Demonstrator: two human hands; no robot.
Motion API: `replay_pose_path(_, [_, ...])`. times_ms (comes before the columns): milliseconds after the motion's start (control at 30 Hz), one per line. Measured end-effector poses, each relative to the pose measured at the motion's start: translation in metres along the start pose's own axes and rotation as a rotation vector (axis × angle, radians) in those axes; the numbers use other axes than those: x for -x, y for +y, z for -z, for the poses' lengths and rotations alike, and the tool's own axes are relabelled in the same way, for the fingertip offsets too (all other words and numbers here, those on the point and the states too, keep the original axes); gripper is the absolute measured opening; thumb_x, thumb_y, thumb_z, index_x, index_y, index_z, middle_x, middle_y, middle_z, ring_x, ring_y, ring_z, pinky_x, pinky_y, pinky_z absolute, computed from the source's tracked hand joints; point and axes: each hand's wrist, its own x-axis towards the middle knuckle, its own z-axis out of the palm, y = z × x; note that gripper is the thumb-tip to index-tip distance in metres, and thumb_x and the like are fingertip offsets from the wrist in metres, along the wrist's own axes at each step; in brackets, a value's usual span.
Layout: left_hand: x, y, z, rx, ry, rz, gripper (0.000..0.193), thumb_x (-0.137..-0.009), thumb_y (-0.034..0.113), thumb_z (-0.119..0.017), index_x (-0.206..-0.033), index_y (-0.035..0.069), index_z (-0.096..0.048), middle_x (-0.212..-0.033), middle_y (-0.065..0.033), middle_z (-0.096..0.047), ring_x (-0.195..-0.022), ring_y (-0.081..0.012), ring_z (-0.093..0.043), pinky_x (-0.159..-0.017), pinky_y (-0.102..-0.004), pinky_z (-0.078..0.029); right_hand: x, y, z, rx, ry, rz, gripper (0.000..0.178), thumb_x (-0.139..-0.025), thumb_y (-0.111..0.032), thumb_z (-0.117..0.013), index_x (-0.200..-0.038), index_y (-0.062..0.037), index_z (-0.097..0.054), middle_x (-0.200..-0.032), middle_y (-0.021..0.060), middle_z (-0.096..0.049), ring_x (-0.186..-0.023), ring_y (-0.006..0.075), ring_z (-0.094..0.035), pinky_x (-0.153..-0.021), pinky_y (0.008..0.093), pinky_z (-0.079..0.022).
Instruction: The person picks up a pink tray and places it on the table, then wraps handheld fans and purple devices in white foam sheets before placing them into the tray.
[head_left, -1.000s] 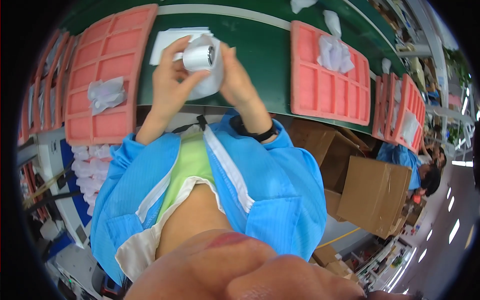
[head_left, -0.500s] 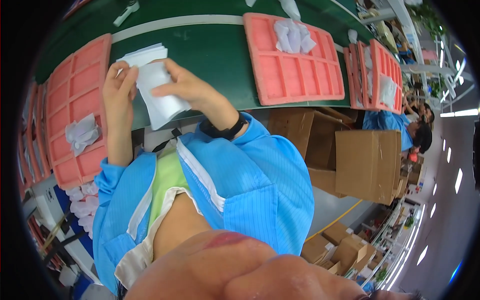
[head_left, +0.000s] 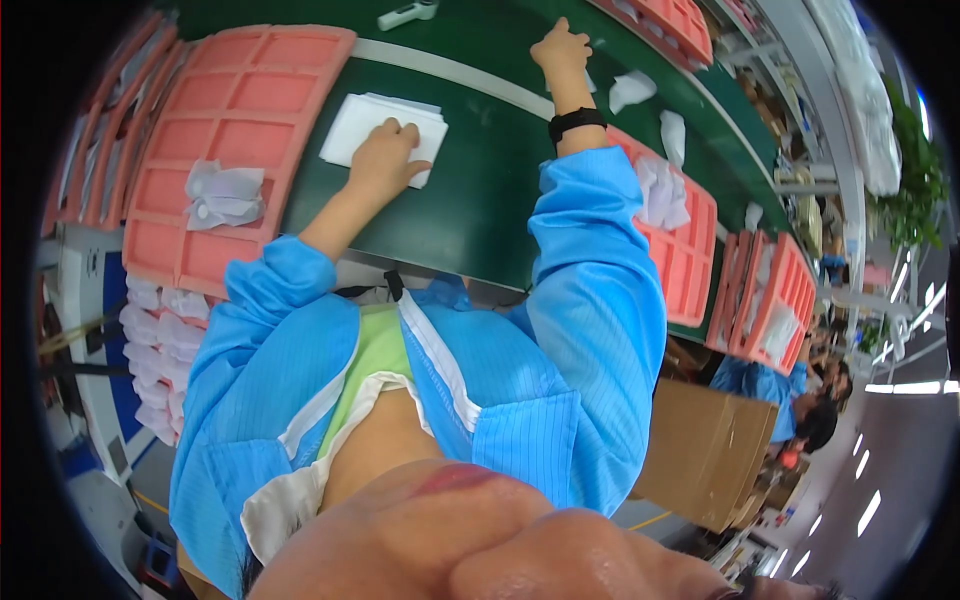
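Note:
My left hand (head_left: 385,160) rests on top of a stack of white sheets (head_left: 347,128) lying on the green work surface (head_left: 440,235). Its fingers are bent and its thumb is spread toward the stack's right edge; nothing shows gripped in it. Far out across the surface, beyond the pale strip, my right hand (head_left: 562,48) is stretched with its fingers apart and holds nothing visible. A crumpled white wrapped piece (head_left: 632,90) lies to the right of that hand, and a bit of white shows behind the wrist.
A pink compartment tray (head_left: 190,130) stands at the left, bearing a white-wrapped bundle (head_left: 225,193). Another pink tray (head_left: 685,270) lies right, partly behind my sleeve. A white handheld device (head_left: 408,14) lies at the far side. Cardboard box (head_left: 705,450) and a person in blue (head_left: 750,385) are at right.
The white sheets went from between both hands down onto the work surface. My right hand let go and reached far out to the right; my left hand now lies on the stack.

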Motion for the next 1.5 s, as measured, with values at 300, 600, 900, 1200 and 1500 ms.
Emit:
replay_pose_path(300, [-0.001,-0.021,-0.013,0.016,0.063,0.032,0.012,-0.076,0.018,-0.065,-0.082,0.008,-0.064,-0.087,-0.0139,-0.059,-0.084,-0.0324,-0.060,-0.069,-0.0421,-0.050,0.008,-0.175,-0.035,-0.103,0.018,0.413,0.049,-0.075,-0.024,-0.066,-0.124,-0.0282,-0.058,-0.148,0.0145,-0.029,-0.134,0.0411,-0.030,-0.096,0.0545,-0.042])
replay_pose_path(600, [0.011,0.000,-0.023,0.005,0.130,0.039,0.019,-0.075,0.024,-0.066,-0.086,0.008,-0.066,-0.092,-0.0129,-0.059,-0.087,-0.0317,-0.059,-0.072,-0.0429,-0.050,0.007,-0.104,-0.036,0.065,-0.367,0.304,0.056,-0.074,-0.048,-0.071,-0.108,-0.0038,-0.062,-0.119,0.0238,-0.059,-0.102,0.0464,-0.059,-0.087,0.0515,-0.050])
replay_pose_path(900, [-0.005,-0.021,-0.041,0.040,0.078,0.101,0.015,-0.075,0.021,-0.066,-0.085,0.011,-0.069,-0.094,-0.0132,-0.061,-0.089,-0.0329,-0.060,-0.072,-0.0438,-0.051,0.105,-0.080,0.089,-1.260,-0.574,-0.026,0.029,-0.091,-0.015,-0.063,-0.110,0.0032,-0.050,-0.098,0.0151,-0.063,-0.084,0.0251,-0.066,-0.067,0.0324,-0.056])
replay_pose_path(1200, [0.001,-0.021,0.008,0.208,0.098,0.062,0.012,-0.082,0.018,-0.061,-0.088,0.008,-0.066,-0.090,-0.0140,-0.062,-0.084,-0.0340,-0.062,-0.071,-0.0435,-0.048,0.236,-0.052,0.111,-1.856,-0.770,-0.382,0.038,-0.091,-0.030,-0.057,-0.118,-0.0031,-0.052,-0.077,0.0116,-0.061,-0.049,0.0178,-0.054,-0.039,0.0247,-0.038])
replay_pose_path(1500, [0.033,-0.018,0.045,0.480,0.255,0.047,0.014,-0.084,0.014,-0.061,-0.092,0.003,-0.064,-0.086,-0.0125,-0.062,-0.078,-0.0295,-0.061,-0.067,-0.0361,-0.048,0.257,-0.078,0.109,-1.888,-0.806,-0.396,0.036,-0.087,-0.021,-0.062,-0.118,-0.0050,-0.052,-0.076,0.0115,-0.063,-0.053,0.0157,-0.057,-0.040,0.0218,-0.037])
